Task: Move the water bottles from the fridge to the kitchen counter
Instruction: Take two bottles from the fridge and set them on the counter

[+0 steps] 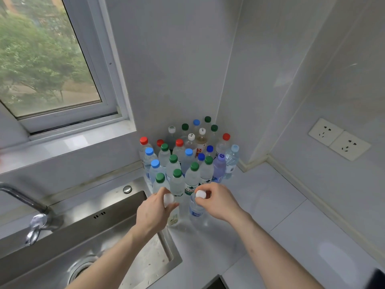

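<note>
I see my left hand (153, 210) and right hand (218, 200) each gripping a white-capped bottle's top, upright beside the counter's (281, 215) back-corner cluster (187, 155).

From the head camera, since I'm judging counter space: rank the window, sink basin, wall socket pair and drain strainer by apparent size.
1. window
2. sink basin, nearer the camera, so unsure
3. wall socket pair
4. drain strainer, partly behind the left arm

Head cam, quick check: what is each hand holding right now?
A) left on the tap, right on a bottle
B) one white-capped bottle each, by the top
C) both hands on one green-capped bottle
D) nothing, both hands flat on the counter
B: the left hand grips a white-capped bottle at its cap, and the right hand pinches the cap of another white-capped bottle with a blue label, both at the front of the cluster on the counter.
</note>
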A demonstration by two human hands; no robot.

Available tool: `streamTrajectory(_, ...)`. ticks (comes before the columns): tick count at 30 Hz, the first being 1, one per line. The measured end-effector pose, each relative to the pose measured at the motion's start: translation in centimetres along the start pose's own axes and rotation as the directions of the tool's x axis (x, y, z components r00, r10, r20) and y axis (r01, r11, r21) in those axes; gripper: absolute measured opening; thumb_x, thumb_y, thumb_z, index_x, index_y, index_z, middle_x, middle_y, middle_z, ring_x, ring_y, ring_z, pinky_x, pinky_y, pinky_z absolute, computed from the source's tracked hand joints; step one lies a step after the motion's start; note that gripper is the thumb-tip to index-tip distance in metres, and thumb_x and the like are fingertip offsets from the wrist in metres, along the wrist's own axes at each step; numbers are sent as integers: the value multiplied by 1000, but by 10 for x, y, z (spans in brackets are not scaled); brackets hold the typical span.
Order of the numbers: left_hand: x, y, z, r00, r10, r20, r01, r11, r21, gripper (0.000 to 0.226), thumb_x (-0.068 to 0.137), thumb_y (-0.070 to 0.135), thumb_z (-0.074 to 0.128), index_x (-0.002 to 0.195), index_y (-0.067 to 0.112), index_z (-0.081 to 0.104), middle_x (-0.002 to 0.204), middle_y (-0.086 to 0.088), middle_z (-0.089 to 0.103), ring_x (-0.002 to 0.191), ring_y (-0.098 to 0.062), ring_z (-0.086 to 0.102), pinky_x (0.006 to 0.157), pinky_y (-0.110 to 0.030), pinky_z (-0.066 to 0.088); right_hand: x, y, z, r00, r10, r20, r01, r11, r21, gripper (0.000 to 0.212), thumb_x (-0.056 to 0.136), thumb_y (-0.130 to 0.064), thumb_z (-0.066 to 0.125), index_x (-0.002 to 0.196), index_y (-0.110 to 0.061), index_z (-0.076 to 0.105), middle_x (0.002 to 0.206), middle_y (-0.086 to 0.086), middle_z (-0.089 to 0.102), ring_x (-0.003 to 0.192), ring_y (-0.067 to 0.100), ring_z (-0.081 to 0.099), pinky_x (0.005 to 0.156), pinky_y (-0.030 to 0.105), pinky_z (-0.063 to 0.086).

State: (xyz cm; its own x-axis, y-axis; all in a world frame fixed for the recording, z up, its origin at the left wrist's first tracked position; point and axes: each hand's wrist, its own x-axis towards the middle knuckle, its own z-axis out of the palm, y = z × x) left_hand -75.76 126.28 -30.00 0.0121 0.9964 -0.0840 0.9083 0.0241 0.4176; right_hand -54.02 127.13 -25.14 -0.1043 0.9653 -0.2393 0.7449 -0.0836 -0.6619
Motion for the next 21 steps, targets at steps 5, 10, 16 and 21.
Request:
streamTrajectory(5, 7, 1, 1, 1000, 15, -20, -15, 1000, 4, 53, 92, 71, 51, 122, 28, 49, 105, 4, 71, 91, -21, 65, 65, -31, 43, 17, -6, 7, 1000, -17, 22, 18, 1000, -24, 15, 83, -30, 68, 95, -33, 75, 93, -10, 73, 90, 10, 66, 81, 37, 60)
streamTrajectory(10, 13, -2, -2, 999, 37, 1, -37, 996, 77, 54, 91, 76, 46, 120, 31, 48, 101, 7, 70, 86, -18, 65, 63, -30, 43, 32, -13, 14, 1000, -15, 22, 16, 998, -63, 24, 86, -34, 70, 109, -33, 76, 103, -5, 64, 99, 18, 63, 89, 40, 56)
streamTrajectory(16, 15, -9, -7, 996, 91, 24, -92, 995, 42, 39, 101, 62, 40, 128, 34, 49, 113, 7, 69, 98, -20, 65, 71, -32, 46, 43, -15, 26, 999, -11, 46, 15, 997, -73, 30, 88, -33, 67, 117, -38, 72, 105, -6, 59, 102, 18, 61, 94, 39, 54)
streamTrajectory(21, 19, -11, -11, 993, 112, 46, -114, 993, 40, 34, 105, 56, 39, 126, 31, 47, 113, 4, 66, 91, -22, 63, 68, -33, 42, 45, -14, 31, 999, -8, 31, 9, 998, -55, 38, 95, -37, 65, 133, -40, 66, 108, -7, 56, 107, 15, 60, 96, 36, 53)
